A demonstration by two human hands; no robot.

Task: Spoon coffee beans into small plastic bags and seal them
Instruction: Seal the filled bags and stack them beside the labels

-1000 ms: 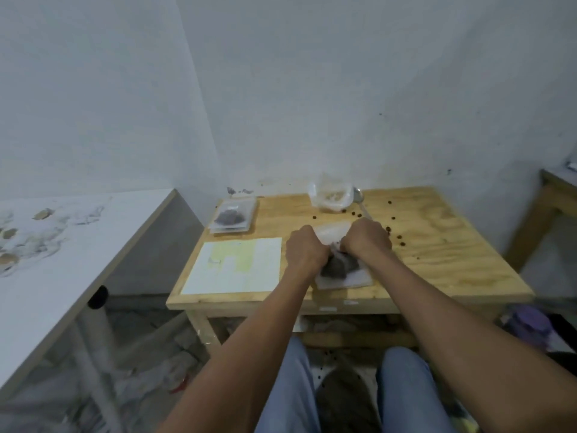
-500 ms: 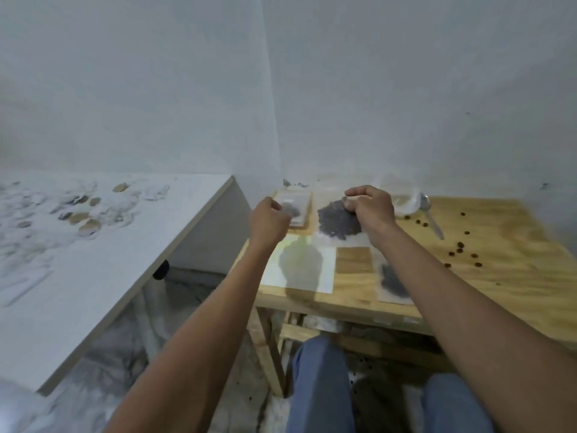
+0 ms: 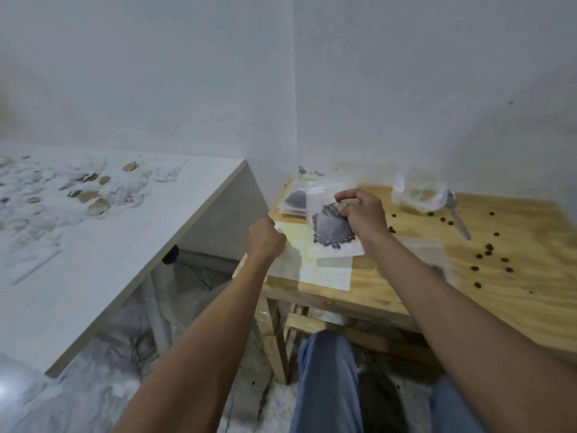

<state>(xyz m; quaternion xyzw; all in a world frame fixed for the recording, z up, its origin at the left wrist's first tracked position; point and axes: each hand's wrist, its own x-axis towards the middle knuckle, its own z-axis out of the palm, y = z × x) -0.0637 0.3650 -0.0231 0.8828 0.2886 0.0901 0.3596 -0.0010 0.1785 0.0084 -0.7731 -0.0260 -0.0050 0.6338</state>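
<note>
My right hand point(image 3: 362, 214) pinches the right side of a small clear plastic bag point(image 3: 331, 229) holding a dark clump of coffee beans, lifted above the left part of the wooden table point(image 3: 468, 295). A stack of filled bags point(image 3: 295, 200) lies behind it at the table's far left corner. My left hand point(image 3: 265, 240) is curled shut over the table's left edge, apart from the bag, and I see nothing in it. Another clear bag point(image 3: 427, 251) lies flat under my right forearm. A metal spoon point(image 3: 457, 215) rests beside a crumpled clear bean bag point(image 3: 418, 195).
Loose coffee beans point(image 3: 487, 254) are scattered over the table's right half. A pale sheet of paper point(image 3: 324, 270) lies at the front left. A white table point(image 3: 109, 245) with debris on it stands close to the left. My knees are under the table's front edge.
The bag of beans went up off the table in my right hand and across to the left. My left hand let go of it. My view swung left.
</note>
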